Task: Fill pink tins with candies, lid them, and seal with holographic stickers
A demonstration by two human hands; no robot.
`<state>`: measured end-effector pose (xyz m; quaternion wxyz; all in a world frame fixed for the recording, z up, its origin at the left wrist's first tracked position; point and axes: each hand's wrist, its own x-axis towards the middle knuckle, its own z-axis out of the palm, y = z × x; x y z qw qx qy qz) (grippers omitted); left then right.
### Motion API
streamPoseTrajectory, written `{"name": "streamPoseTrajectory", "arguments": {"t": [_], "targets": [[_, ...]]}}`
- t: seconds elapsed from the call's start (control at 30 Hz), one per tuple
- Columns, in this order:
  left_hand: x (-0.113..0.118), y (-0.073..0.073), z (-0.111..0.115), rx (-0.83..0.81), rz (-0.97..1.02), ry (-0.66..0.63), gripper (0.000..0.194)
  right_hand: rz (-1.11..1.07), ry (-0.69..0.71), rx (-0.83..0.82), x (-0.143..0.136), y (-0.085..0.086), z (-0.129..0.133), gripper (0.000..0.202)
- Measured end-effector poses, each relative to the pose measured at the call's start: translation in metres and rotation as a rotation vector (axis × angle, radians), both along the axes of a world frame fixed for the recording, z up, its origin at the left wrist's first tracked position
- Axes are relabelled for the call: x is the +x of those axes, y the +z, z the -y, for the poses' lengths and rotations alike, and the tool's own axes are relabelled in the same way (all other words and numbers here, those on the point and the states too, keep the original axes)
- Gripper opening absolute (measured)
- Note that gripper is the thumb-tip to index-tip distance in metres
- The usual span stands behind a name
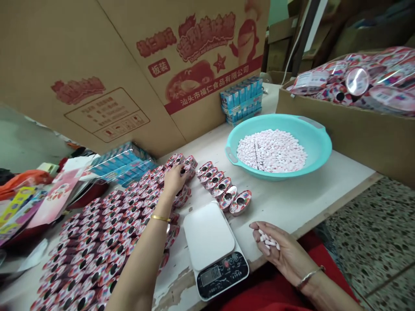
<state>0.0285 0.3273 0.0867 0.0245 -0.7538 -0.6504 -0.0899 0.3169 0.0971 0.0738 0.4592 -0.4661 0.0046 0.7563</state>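
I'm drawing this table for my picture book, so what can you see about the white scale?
The scale has a smooth, pale platform with rounded corners, probably plastic. On the side nearest the person is a shiny black panel with small buttons and a grey display; its dark digits are too blurry to read surely. It lies flat on the table, slightly turned, near the front edge. It sits between the left hand and right hand, and neither touches it.

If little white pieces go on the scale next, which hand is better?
Probably the right hand: it cups some white pieces beside the scale, while the left hand is at the red containers.
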Motion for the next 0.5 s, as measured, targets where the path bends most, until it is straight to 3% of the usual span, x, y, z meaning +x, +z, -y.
{"name": "streamPoseTrajectory", "arguments": {"t": [0.1, 0.23, 0.3, 0.5], "targets": [[0.002, -0.004, 0.004, -0.017, -0.093, -0.057, 0.045, 0.011, -0.021, -0.005, 0.005, -0.004, -0.001, 0.034], [0.019, 0.0, 0.005, -0.072, -0.134, -0.324, 0.056, 0.004, -0.009, 0.041, 0.003, -0.007, -0.003, 0.028], [0.029, -0.003, 0.001, -0.11, -0.105, -0.393, 0.06, -0.014, 0.004, 0.058, -0.001, -0.007, -0.004, 0.025], [0.046, -0.018, -0.008, -0.057, 0.153, -0.363, 0.055, -0.073, 0.049, 0.109, -0.006, 0.0, -0.003, 0.028]]}}
